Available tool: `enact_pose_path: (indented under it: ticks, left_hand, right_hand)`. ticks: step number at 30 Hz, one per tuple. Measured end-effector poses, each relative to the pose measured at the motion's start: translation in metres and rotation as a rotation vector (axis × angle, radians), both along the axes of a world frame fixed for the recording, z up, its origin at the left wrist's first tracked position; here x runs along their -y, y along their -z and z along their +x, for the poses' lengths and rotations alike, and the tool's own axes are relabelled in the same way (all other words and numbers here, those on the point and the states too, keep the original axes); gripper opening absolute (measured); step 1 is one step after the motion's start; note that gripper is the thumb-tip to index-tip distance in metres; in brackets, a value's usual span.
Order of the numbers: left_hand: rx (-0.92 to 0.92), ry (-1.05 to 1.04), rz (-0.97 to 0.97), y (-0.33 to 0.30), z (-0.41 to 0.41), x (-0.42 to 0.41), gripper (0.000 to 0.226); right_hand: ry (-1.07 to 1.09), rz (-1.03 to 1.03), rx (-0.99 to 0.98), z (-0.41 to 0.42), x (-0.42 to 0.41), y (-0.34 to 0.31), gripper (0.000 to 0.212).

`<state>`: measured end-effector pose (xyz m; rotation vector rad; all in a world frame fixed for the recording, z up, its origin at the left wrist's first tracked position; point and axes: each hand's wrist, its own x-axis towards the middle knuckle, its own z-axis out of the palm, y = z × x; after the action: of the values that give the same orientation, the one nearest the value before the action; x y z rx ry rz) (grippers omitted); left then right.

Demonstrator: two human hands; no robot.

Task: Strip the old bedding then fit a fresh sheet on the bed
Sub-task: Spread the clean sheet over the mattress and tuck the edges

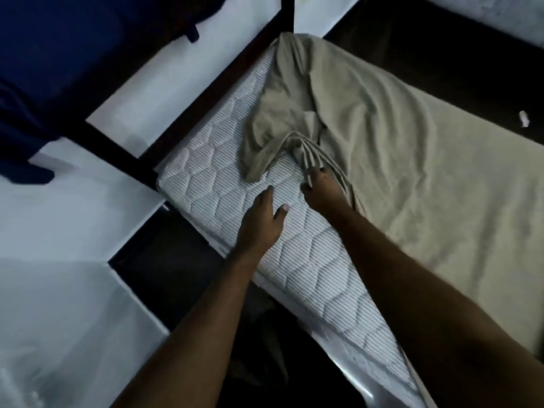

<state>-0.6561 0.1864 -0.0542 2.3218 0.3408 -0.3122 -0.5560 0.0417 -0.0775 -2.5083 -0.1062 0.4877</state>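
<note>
A beige sheet [412,160] covers most of the bed, rumpled and pulled back from the near left corner. There the white quilted mattress [212,178] lies bare. My right hand [319,191] grips a bunched fold of the sheet at the edge of the bare patch. My left hand [262,219] lies flat on the mattress just left of it, fingers straight and thumb spread.
A dark bed frame post [287,13] and rails [117,154] run along the mattress's head and left side. White walls stand behind. Dark blue fabric [44,69] hangs at upper left. A small white object [523,118] lies on the dark floor at right.
</note>
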Motion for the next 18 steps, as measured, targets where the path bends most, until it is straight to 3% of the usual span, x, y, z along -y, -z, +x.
enact_pose_path:
  ticks: [4,8,14,16,18]
  left_hand:
    - [0.032,-0.053,-0.045,0.049,0.061,-0.03,0.066]
    - [-0.096,-0.101,-0.153,0.122,0.098,-0.046,0.06]
    - [-0.239,-0.078,-0.23,0.211,0.136,-0.058,0.056]
    - [-0.275,-0.113,-0.287,0.221,0.147,-0.061,0.059]
    - [-0.377,-0.266,-0.48,0.224,0.159,-0.07,0.068]
  right_hand:
    - [0.064,-0.057,0.004,0.072,-0.012,0.055,0.036]
    - [0.2,-0.107,-0.037,0.123,-0.002,0.131,0.036]
    - [0.452,-0.249,-0.164,0.138,0.011,0.223,0.065]
    - [0.451,-0.272,-0.22,0.129,-0.01,0.222,0.057]
    - [0.283,-0.196,-0.207,0.114,-0.05,0.204,0.057]
